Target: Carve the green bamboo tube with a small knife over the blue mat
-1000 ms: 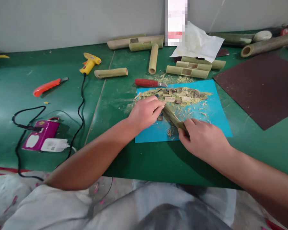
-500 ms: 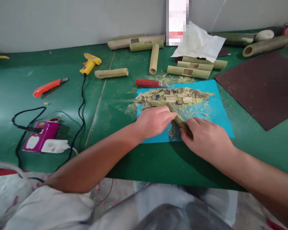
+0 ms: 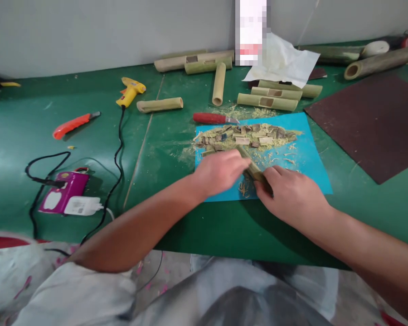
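Observation:
A short green bamboo tube point(image 3: 253, 170) lies slantwise over a blue sheet point(image 3: 314, 170). My right hand point(image 3: 292, 192) is closed around its near end. My left hand point(image 3: 221, 172) is curled shut against the tube's left side, thumb close to its surface; whatever its fingers pinch is hidden. Just beyond the hands, bamboo chips point(image 3: 242, 141) and pale shavings are heaped on the sheet. A red-handled carving knife point(image 3: 209, 118) lies along the sheet's far left edge, blade pointing right.
Several cut bamboo tubes point(image 3: 267, 102) lie farther back, near a white crumpled paper point(image 3: 275, 61). A dark brown sheet point(image 3: 370, 131) is at right. At left are a yellow glue gun point(image 3: 131, 92), an orange utility knife point(image 3: 73, 126) and a purple power box point(image 3: 64, 192) with black cords.
The view has shifted slightly, so things at the left appear a little farther right. Both hands and the bamboo tube stay almost in place.

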### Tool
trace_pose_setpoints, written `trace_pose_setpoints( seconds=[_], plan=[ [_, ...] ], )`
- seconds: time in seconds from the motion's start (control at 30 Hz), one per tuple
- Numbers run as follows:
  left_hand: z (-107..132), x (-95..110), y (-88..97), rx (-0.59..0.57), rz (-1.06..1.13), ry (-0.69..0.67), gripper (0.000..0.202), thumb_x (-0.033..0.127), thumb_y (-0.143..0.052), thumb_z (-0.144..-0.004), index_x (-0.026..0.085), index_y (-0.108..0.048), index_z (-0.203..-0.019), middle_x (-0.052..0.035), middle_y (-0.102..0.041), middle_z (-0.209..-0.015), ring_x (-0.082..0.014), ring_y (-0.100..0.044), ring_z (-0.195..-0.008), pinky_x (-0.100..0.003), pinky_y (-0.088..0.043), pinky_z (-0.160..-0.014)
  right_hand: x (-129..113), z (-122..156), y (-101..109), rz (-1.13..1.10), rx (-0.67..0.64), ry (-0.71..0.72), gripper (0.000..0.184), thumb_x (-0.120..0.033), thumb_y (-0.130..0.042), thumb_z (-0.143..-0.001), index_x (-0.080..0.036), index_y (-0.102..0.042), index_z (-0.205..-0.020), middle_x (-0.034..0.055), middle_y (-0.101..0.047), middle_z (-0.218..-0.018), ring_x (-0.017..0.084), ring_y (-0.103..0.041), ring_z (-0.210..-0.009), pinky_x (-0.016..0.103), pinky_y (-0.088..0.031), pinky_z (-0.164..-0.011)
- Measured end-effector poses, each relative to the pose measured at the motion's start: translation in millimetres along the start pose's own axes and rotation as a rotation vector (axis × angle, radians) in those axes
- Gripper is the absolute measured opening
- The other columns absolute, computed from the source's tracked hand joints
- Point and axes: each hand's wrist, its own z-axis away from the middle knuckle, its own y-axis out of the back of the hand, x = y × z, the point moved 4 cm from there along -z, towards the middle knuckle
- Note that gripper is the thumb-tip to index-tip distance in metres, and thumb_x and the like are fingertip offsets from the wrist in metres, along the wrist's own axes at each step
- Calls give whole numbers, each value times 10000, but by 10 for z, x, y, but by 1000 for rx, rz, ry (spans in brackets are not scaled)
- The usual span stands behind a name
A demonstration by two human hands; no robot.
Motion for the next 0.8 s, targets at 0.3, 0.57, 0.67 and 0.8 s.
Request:
trace_pose_setpoints(
  seconds=[0.3,0.57,0.67,0.8],
  plan=[
    [8,-2,19,43,13,48,334,329,-453,-1051,166,-743,-1014,-57,-708,-844,-143,-661,-744,-242,-498,-660,4,2,17,-4,4,-3,294,-307,-442,-926,-153,-635,-767,78,-629,-691,143,-453,-552,303,-178,-515],
    [1,2,39,54,-52,41,364,317,-434,-1054,158,-731,-914,-50,-675,-786,-139,-635,-705,-245,-481,-633,-1,0,14,20,2,-16,297,-313,-446,-928,-155,-635,-761,74,-638,-691,140,-446,-549,303,-164,-521],
    [-1,30,-2,-40,-33,-14,367,325,-419,-1058,173,-732,-940,-39,-668,-773,-132,-622,-683,-239,-468,-610,6,-2,6,8,4,-3,289,-303,-445,-923,-155,-635,-765,72,-639,-695,136,-444,-548,306,-164,-526],
    [-1,23,43,84,-41,44,365,322,-445,-1049,155,-739,-911,-54,-683,-793,-133,-630,-707,-240,-478,-640,2,-3,15,-2,6,-3,306,-316,-432,-929,-161,-631,-758,71,-633,-688,137,-444,-541,311,-161,-524]
  ],
)
